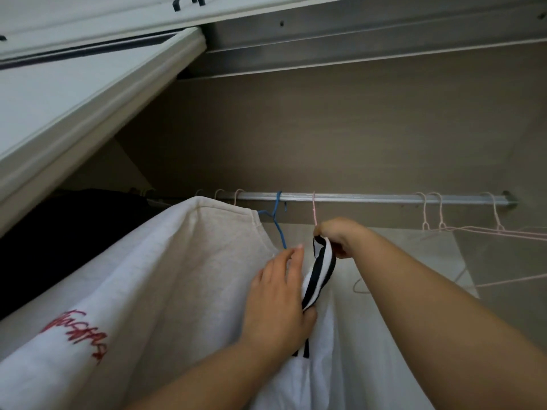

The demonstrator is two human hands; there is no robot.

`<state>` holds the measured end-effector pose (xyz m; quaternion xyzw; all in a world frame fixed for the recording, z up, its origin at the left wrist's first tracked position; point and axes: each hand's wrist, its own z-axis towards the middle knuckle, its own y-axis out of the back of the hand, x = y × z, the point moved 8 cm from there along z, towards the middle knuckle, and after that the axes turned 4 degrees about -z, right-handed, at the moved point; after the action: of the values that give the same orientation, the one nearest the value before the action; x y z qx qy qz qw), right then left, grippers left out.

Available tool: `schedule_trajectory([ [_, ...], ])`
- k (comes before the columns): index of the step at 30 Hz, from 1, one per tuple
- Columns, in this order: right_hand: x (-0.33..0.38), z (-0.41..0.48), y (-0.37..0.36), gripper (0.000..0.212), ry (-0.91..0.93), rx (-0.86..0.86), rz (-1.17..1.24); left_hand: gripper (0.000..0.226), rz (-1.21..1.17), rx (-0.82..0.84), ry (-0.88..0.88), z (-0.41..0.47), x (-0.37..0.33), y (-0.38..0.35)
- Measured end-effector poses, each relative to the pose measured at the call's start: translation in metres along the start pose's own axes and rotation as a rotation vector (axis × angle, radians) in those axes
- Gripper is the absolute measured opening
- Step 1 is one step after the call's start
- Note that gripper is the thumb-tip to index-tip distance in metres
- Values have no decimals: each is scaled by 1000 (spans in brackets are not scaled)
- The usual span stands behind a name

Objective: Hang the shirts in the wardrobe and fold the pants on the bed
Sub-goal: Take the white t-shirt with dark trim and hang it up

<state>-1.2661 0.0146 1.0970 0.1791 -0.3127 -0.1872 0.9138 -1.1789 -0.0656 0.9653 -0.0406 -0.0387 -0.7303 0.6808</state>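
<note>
The right hand [340,239] pinches the striped collar of the white shirt [340,365], just below the hook of the pink hanger [313,208]. The left hand [275,300] lies on the shirt with straight fingers. The hook sits over the wardrobe rail [384,199], beside a pale sweatshirt [148,276] on a blue hanger [278,208].

Matt white cloth shirt [165,270]; ridged, shiny metal rail [370,199]; thin pink wire hanger [314,211]

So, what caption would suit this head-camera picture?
Right hand pinches a pink hanger on the wardrobe rail while the left hand rests on the striped-collar shirt.
</note>
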Motion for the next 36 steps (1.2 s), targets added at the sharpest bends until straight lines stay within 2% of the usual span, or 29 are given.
schedule_trajectory([
  [2, 14, -4, -15, 23, 48, 31, -21, 55, 29, -139, -265, -16, -19, 15],
  [3, 20, -4, -21, 23, 70, 36, -32, 43, 52, -156, -424, -28, -29, 16],
  [5, 30, -5, -29, 24, 108, 43, -62, 29, 211, -4, -645, -46, -38, 0],
  [6, 34, -6, -33, 25, 126, 50, -77, 30, 316, 142, -678, -51, -37, -12],
  [8, 38, -8, -42, 23, 138, 81, -97, 43, 506, 434, -661, -55, -31, -31],
  [11, 39, -16, -57, 19, 138, 137, -47, 64, 576, 777, -499, -57, -12, -57],
  [15, 27, -37, -64, 20, 175, 199, 133, 71, 742, 995, -350, -69, 8, -70],
  [17, 14, -52, -65, 33, 195, 255, 150, 71, 767, 1041, -292, -74, 13, -71],
  [19, -7, -63, -64, 46, 183, 267, 104, 70, 783, 1048, -268, -82, 13, -69],
  [23, -50, -83, -55, 57, 218, 113, -81, 58, 751, 912, -288, -86, 3, -56],
  [26, -78, -107, -54, 56, 287, -18, -222, 49, 584, 704, -263, -85, -6, -42],
  [30, -115, -150, -53, 54, 343, -172, -251, 55, 499, 517, -211, -111, -17, -34],
  [36, -177, -203, -65, 54, 271, -169, -360, 60, 324, 347, -224, -155, -56, -30],
])
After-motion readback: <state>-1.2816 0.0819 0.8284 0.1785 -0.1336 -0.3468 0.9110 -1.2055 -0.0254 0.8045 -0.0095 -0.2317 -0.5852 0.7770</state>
